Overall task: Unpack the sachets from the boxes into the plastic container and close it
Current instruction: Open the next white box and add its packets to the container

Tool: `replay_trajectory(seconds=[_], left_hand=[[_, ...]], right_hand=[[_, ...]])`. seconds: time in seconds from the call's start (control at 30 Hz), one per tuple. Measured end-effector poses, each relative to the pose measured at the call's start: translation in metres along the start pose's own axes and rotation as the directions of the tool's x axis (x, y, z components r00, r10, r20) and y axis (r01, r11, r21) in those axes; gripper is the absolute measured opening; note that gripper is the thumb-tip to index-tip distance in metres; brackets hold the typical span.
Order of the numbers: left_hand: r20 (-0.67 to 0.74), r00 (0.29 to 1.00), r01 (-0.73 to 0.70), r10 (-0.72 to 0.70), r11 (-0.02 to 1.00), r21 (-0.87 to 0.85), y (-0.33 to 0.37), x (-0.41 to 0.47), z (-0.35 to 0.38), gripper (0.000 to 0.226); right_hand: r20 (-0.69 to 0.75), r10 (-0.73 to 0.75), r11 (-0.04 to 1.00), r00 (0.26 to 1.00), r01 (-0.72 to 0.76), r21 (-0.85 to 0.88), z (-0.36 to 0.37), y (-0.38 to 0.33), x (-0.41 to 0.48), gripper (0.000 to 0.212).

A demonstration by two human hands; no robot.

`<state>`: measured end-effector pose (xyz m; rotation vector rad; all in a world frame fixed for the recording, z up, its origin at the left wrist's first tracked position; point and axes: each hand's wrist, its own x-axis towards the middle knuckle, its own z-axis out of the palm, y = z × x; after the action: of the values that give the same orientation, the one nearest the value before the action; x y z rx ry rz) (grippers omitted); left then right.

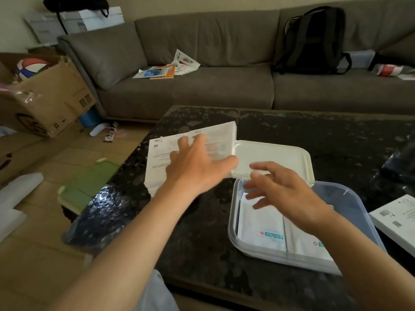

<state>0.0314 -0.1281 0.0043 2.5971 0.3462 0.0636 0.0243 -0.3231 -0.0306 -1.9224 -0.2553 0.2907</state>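
The clear, round-cornered rectangular plastic container (233, 223) sits on the near right part of the dark speckled stone table (292, 129), uncovered. White paper sachets with small teal and red print (262, 223) lie flat inside it, side by side. Its off-white plastic lid (274, 153) rests flat on the table just behind, touching or nearly touching the far rim. The right hand (285, 198) hovers over the container's far left corner. Its fingers are loosely bent and blurred, and they seem to hold nothing. Whether they touch the sachets cannot be told. To the left of the lid, and right up against it, lies a flat white cardboard box with fine black print (161, 162). Its long axis appears to run away from the person, and a flap points toward the near table edge. The left hand (195, 167) is spread over this box with straight, splayed fingers, gripping nothing; it is clearly the nearer hand to it. Emptying this box looks like the next step, with the sachets going rightward and nearer into the container. A second white printed cardboard box (397, 216) lies at the right edge, just beside the container.
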Motion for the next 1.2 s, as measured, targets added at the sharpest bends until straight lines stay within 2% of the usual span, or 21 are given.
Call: replay_trajectory(seconds=[0.07,0.13,0.27,0.37,0.43,0.53,0.67,0.8,0.9,0.97,1.07,1.13,1.2], left_hand=[[-0.008,0.996,-0.094,0.094,0.995,-0.025,0.020,-0.013,0.015,0.089],[-0.037,0.986,-0.161,0.160,0.987,-0.028,0.036,-0.024,0.032,0.091],[-0.032,0.960,-0.277,0.277,0.961,-0.004,0.050,-0.037,0.058,0.091],[-0.007,0.926,-0.373,0.377,0.915,-0.155,0.051,-0.042,0.055,0.076],[0.028,0.890,-0.437,0.454,0.869,-0.231,0.043,-0.041,0.045,0.066],[0.193,0.799,-0.548,0.569,0.822,-0.157,0.029,-0.033,0.027,0.078],[0.409,0.745,-0.580,0.527,0.815,0.005,0.022,-0.027,0.012,0.112],[0.393,0.742,-0.661,0.544,0.692,0.291,0.028,-0.027,0.019,0.136],[0.406,0.692,-0.721,0.597,0.601,0.346,0.034,-0.029,0.026,0.149],[0.409,0.652,-0.758,0.639,0.554,0.344,0.036,-0.032,0.030,0.154],[0.375,0.621,-0.782,0.688,0.512,0.355,0.039,-0.036,0.037,0.147],[0.330,0.642,-0.761,0.692,0.524,0.383,0.040,-0.035,0.041,0.142],[0.282,0.699,-0.707,0.657,0.574,0.414,0.040,-0.033,0.042,0.142]], right_hand=[[0.096,0.079,0.913,0.992,-0.111,0.392,-0.001,-0.008,-0.006,0.035],[0.122,0.074,0.819,0.990,-0.130,0.559,-0.005,-0.008,-0.009,0.037],[0.066,0.061,0.703,0.996,-0.090,0.705,-0.020,0.001,-0.013,0.035],[0.050,0.092,0.663,0.995,-0.098,0.742,-0.040,0.007,-0.013,0.037],[0.027,0.166,0.640,0.986,-0.128,0.757,-0.054,0.012,-0.012,0.036],[-0.015,0.239,0.688,0.971,-0.158,0.708,-0.072,0.019,-0.012,0.034],[0.077,0.123,0.768,0.989,-0.144,0.624,-0.089,0.021,-0.011,0.039],[0.257,0.041,0.829,0.966,-0.177,0.531,-0.103,0.027,-0.003,0.051],[0.434,0.012,0.871,0.901,-0.223,0.438,-0.103,0.029,0.001,0.046],[0.471,-0.001,0.885,0.882,-0.219,0.410,-0.102,0.031,0.002,0.045],[0.406,0.042,0.902,0.913,-0.209,0.378,-0.101,0.026,0.001,0.036],[0.244,0.096,0.940,0.965,-0.168,0.296,-0.096,0.020,-0.001,0.034],[0.007,0.110,0.977,0.994,-0.110,0.180,-0.085,0.015,0.000,0.034]])
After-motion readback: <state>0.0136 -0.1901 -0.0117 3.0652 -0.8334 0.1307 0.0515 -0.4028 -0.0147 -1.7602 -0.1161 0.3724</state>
